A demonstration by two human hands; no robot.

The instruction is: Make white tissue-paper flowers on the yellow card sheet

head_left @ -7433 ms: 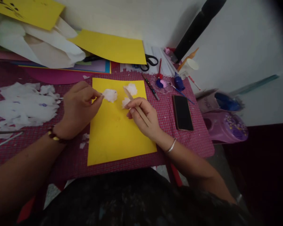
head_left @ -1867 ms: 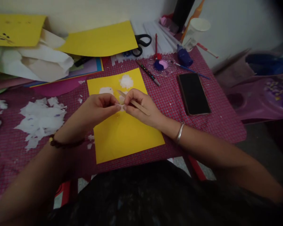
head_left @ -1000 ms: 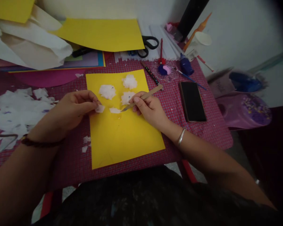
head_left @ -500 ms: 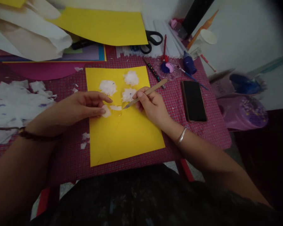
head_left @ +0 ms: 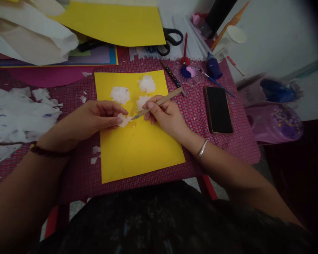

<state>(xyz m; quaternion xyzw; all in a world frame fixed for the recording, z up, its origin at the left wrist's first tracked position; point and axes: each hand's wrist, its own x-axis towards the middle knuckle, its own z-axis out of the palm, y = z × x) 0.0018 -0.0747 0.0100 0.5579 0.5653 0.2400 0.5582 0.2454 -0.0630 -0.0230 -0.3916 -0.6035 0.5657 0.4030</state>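
Observation:
On the patterned cloth lies a yellow sheet (head_left: 140,151) bearing tufted white paper clusters (head_left: 147,84). My left hand (head_left: 103,115), over the sheet's left side, pinches a small white paper piece (head_left: 124,120) between thumb and fingers. Between the fingers of my right hand (head_left: 166,114) is a slim pale wooden stick (head_left: 169,96) with a grey pointed tip, slanting down to the left. Its tip is at the right edge of the paper piece; whether they touch, I cannot tell. A thin wet-looking line shows on the sheet just below. My right hand partly covers one cluster.
A heap of torn white paper (head_left: 18,113) lies at the left. On the right rests a phone (head_left: 218,110). Behind it are a paint palette (head_left: 188,72), a blue bottle (head_left: 213,66) and scissors (head_left: 172,37). Stacked coloured paper (head_left: 111,24) occupies the back left.
The stick's tip has moved slightly left, with my right hand. My left hand has moved a little right, bringing its paper piece to the tip, where a white strip lay on the sheet.

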